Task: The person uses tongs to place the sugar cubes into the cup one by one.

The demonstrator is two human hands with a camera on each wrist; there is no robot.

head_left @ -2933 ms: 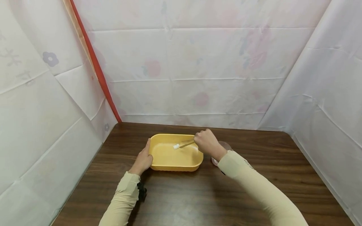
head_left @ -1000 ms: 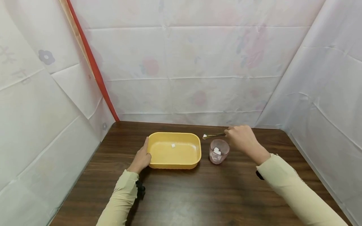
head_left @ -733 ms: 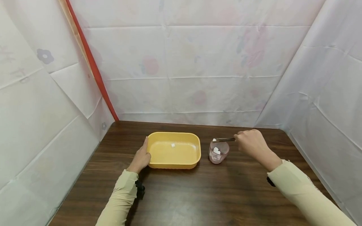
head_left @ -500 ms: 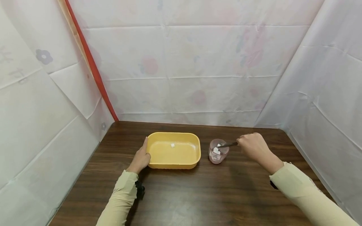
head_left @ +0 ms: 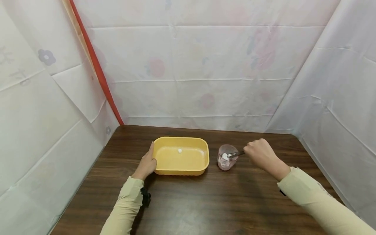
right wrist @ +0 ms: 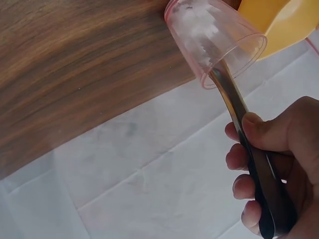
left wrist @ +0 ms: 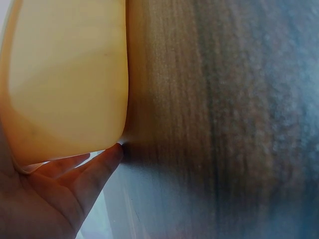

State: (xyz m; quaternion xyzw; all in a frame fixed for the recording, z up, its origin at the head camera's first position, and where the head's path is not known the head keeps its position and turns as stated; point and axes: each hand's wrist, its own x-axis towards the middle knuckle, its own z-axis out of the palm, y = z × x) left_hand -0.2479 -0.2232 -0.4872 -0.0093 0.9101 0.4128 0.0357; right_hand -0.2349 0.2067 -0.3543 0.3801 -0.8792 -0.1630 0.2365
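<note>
My right hand (head_left: 262, 153) grips a pair of metal tongs (head_left: 237, 154), thumb on one side and fingers curled round the other in the right wrist view. The tongs' tips reach through the mouth of a clear pinkish cup (right wrist: 182, 32), among several small white cubes (head_left: 225, 156). At the left end of a yellow rectangular tub (head_left: 181, 172), my left hand (head_left: 146, 165) holds the wall, thumb at the rim. Its fingers lie along the outside of that end in the left wrist view. One white cube (head_left: 180, 151) lies on the tub's floor.
The dark wooden table (head_left: 188, 199) carries the tub and, just right of it, the cup. White patterned sheets (head_left: 191, 65) hang behind and on both sides. A red strip (head_left: 100, 73) runs down the back left corner.
The tongs have moved from over the tub, where a white cube was left, rightward to the cup. Their tips have gone down into it. My left hand has stayed on the tub.
</note>
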